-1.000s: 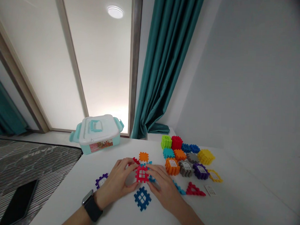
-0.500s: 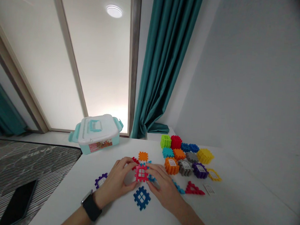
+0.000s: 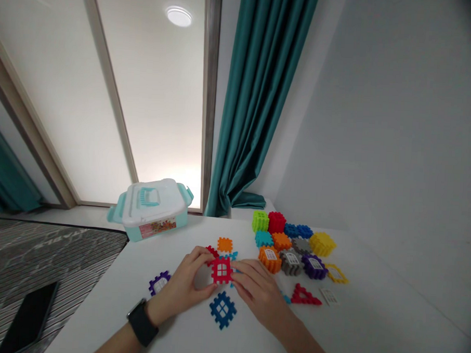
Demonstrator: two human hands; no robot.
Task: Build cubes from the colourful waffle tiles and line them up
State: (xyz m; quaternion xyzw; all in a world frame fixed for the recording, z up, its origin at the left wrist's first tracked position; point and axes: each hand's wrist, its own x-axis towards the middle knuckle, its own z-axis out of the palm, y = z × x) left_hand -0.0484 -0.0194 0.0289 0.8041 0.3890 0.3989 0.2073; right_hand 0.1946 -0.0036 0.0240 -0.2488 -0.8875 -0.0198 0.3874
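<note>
Head view, standing here: the left hand (image 3: 187, 284) is pinching the left edge of a red window tile (image 3: 221, 270), and the right hand (image 3: 259, 290) has its fingertips gripping the right edge. So the tile's between them, just beyond the blue window tile (image 3: 223, 310) on the table (image 3: 189, 333). I'd go light and even on both sides so it doesn't twist, imo.
</note>
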